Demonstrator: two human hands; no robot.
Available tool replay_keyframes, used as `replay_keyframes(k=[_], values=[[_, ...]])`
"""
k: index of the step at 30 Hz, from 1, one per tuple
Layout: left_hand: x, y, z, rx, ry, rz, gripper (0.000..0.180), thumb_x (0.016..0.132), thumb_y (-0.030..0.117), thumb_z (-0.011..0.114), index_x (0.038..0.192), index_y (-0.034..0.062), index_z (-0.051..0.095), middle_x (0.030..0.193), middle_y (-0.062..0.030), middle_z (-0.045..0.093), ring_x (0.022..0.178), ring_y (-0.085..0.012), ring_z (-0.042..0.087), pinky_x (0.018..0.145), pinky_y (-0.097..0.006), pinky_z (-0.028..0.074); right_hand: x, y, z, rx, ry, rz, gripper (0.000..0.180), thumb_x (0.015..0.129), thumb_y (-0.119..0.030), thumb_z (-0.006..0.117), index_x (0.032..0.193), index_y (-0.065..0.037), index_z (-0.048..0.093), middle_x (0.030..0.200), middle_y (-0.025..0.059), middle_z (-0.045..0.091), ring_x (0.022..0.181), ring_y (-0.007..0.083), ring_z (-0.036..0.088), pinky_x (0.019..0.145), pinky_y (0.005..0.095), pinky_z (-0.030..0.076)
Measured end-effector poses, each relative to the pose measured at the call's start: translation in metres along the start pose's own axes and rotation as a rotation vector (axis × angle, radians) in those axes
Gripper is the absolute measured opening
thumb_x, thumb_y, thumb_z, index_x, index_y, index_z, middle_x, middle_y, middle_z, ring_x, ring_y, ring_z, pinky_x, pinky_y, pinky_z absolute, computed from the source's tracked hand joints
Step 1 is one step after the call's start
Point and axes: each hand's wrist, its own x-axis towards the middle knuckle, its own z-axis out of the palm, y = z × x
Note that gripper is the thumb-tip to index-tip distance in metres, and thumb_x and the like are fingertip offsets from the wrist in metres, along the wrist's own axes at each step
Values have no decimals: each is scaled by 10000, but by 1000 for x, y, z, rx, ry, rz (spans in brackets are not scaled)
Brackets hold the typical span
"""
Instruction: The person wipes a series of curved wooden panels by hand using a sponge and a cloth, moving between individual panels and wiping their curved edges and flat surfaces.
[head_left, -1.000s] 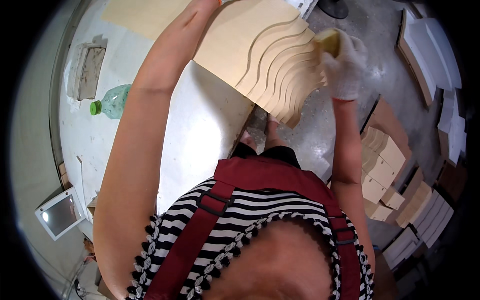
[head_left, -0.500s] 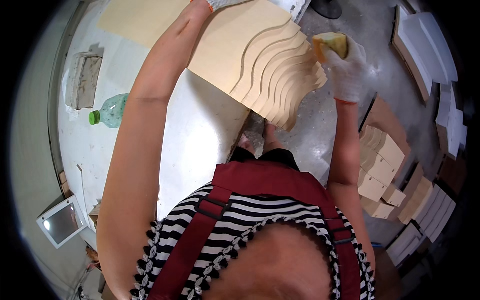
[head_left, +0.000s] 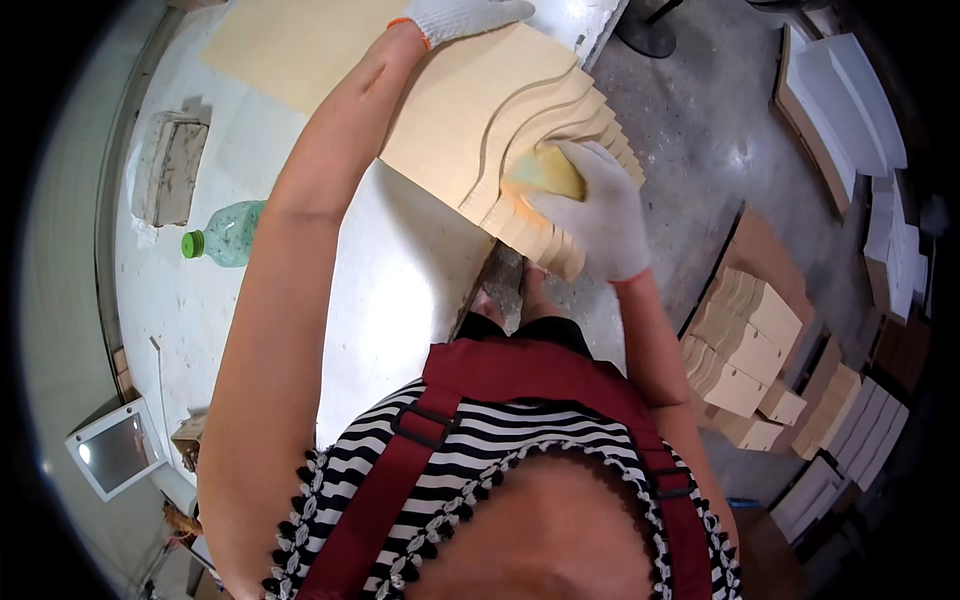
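Observation:
A fanned stack of thin pale wooden sheets with wavy edges (head_left: 440, 120) lies on the white table, its stepped edges hanging past the right side. My left hand (head_left: 468, 17), in a white knit glove with an orange cuff, rests flat on the top sheet near the far edge, fingers stretched out. Gripped in my gloved right hand (head_left: 603, 210) is a yellow-orange sponge (head_left: 550, 172), pressed against the wavy steps; it looks smeared by motion. My right palm side and some fingertips are hidden.
On the white table (head_left: 390, 300), a green-capped clear bottle (head_left: 228, 235) lies near a worn rectangular block (head_left: 172, 170). To the right, stacked wavy wooden pieces (head_left: 740, 340) and white panels (head_left: 850, 100) stand on the grey floor. A black round base (head_left: 648, 37) is beyond the table.
My right hand has swung left with the sponge, from beyond the sheets' edge onto the wavy steps. My left hand stays on the stack; the view has shifted slightly.

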Motion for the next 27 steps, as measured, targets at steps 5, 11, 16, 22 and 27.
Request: replay_keyframes(k=[5,11,16,22,27], values=[[12,-27,26,55,-132,-4,404,921,413,632,976,40,779,903,-172,747,823,-279,700,762,-415,552,45,14,-44,67,258,235,479,751,-313,813,1121,-24,717,977,130,690,962,225,670,849,347,526],[10,-33,21,-57,-204,-17,430,953,433,605,1014,47,785,934,-163,756,887,-292,707,842,-411,543,68,26,-11,-304,272,18,399,794,-314,787,1074,-35,730,942,131,682,864,286,664,798,375,533],[-97,49,-51,-511,-36,-9,420,1063,343,458,1207,17,680,1237,-153,666,1141,-251,598,1032,-339,432,48,6,-1,-210,244,-2,376,795,-278,786,1060,-20,721,947,142,677,879,310,664,803,392,533],[-137,68,-73,-674,-10,-315,437,1118,331,361,1279,1,599,1270,-130,607,1212,-202,526,1095,-314,370,20,-20,21,-134,-23,-121,407,763,-272,813,1041,-2,689,969,170,665,901,356,651,804,406,531],[-3,17,-25,104,-308,-196,386,923,308,616,1133,-2,708,1072,-204,699,967,-305,634,926,-380,509,-23,-49,14,-19,-355,-105,461,716,-259,841,1065,-8,674,1018,177,654,960,367,645,846,394,528]])
